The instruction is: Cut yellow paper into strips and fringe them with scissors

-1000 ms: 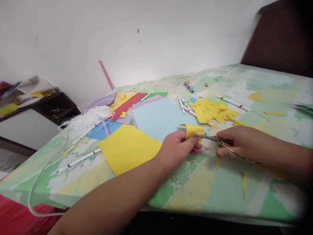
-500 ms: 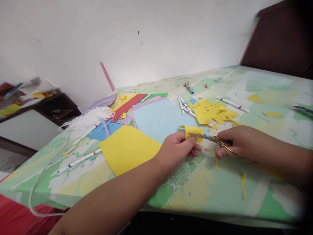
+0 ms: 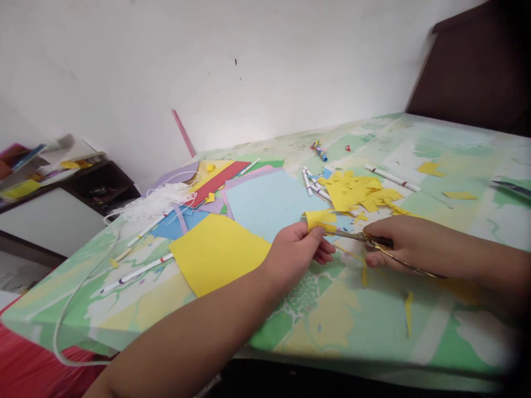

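Tabletop (image 3: 332, 320): patterned green, white and yellow cover; carries the items below, beneath and around the light blue sheet (image 3: 269, 199), the landmark for this list.
Yellow sheet (image 3: 219, 251): plain, flat, on the near left of the light blue sheet.
White cord (image 3: 155, 202): loose tangle, left of the light blue sheet.
Fringed yellow paper (image 3: 342, 193): cut along its edges, lying just right of the light blue sheet.
Left hand (image 3: 296, 249): at the near edge of the light blue sheet; grip together, thumb and fingers clamped on the small yellow piece.
Right hand (image 3: 398, 243): near right of the light blue sheet; grip closed round the scissors, fingers partly hidden.
Red strip (image 3: 219, 185): flat, beyond the left edge of the light blue sheet.
Scissors (image 3: 365, 239): gold-coloured handle, blades pointing left to the lower edge of the small yellow piece; blade opening cannot be told.
White marker (image 3: 392, 178): well right of the light blue sheet.
Small yellow piece (image 3: 317, 220): slit at its right end, held over the near right corner of the light blue sheet.
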{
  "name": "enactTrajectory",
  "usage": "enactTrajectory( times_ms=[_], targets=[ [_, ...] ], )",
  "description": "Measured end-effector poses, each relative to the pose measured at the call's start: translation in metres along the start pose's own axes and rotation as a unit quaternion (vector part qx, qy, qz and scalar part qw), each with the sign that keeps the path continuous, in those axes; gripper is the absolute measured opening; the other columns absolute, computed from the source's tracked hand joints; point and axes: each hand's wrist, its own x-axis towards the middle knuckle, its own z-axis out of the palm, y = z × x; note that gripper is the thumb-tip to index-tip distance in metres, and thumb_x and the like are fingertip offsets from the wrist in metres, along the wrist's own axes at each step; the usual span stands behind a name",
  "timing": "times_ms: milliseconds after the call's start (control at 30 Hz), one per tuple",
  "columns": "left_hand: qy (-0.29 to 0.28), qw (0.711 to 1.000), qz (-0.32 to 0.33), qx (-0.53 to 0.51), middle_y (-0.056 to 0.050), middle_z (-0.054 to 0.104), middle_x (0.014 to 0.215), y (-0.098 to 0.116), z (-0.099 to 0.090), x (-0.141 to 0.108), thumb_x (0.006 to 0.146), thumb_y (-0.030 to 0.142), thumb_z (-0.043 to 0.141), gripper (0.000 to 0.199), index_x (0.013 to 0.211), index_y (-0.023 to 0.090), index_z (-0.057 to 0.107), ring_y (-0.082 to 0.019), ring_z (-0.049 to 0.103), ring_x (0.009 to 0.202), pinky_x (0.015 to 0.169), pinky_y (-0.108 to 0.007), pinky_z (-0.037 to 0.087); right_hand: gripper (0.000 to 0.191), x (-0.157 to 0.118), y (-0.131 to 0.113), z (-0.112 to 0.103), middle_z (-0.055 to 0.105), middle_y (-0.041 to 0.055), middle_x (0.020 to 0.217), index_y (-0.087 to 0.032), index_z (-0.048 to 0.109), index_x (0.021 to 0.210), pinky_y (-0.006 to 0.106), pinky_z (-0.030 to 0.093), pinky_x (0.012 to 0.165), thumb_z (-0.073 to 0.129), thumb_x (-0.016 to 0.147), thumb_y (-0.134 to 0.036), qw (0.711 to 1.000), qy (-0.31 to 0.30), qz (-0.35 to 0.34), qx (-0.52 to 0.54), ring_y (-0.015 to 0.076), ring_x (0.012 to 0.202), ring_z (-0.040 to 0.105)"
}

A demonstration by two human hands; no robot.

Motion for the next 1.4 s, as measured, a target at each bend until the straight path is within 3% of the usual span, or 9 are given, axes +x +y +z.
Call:
enactTrajectory(
  times_ms=[367,1000,1400],
  targets=[
    [-0.024,0.997,0.002,0.073,0.001,0.057,0.055,0.004,0.005,-0.005,0.079,0.022,0.046,0.022,0.06,0.013,0.053,-0.005,0.052,0.049,0.051,-0.017,0.043,0.043,-0.001,-0.005,0.0,0.05,-0.0004,0.06,-0.02,0.046,0.064,0.024,0.027,0.047,0.042,0.069,-0.063,1.0,-0.007,0.006,-0.007,0.0134,0.055,0.043],
    [-0.018,0.997,0.007,0.073,0.001,0.055,0.055,0.006,0.006,-0.007,0.077,0.024,0.049,0.022,0.058,0.014,0.053,-0.006,0.051,0.049,0.053,-0.019,0.042,0.047,-0.001,-0.013,-0.004,0.052,0.0028,0.061,-0.018,0.053,0.067,0.026,0.025,0.047,0.042,0.069,-0.064,0.999,-0.034,0.027,-0.011,0.0145,0.055,0.042],
    [-0.042,0.997,0.013,0.057,0.002,0.054,0.052,0.006,0.004,-0.008,0.073,0.025,0.053,0.018,0.06,0.014,0.053,-0.006,0.05,0.049,0.052,-0.019,0.042,0.043,0.001,-0.002,0.001,0.051,0.0001,0.055,-0.021,0.047,0.058,0.025,0.024,0.045,0.047,0.066,-0.063,0.999,0.005,0.02,-0.043,0.0135,0.05,0.042]
  ],
)
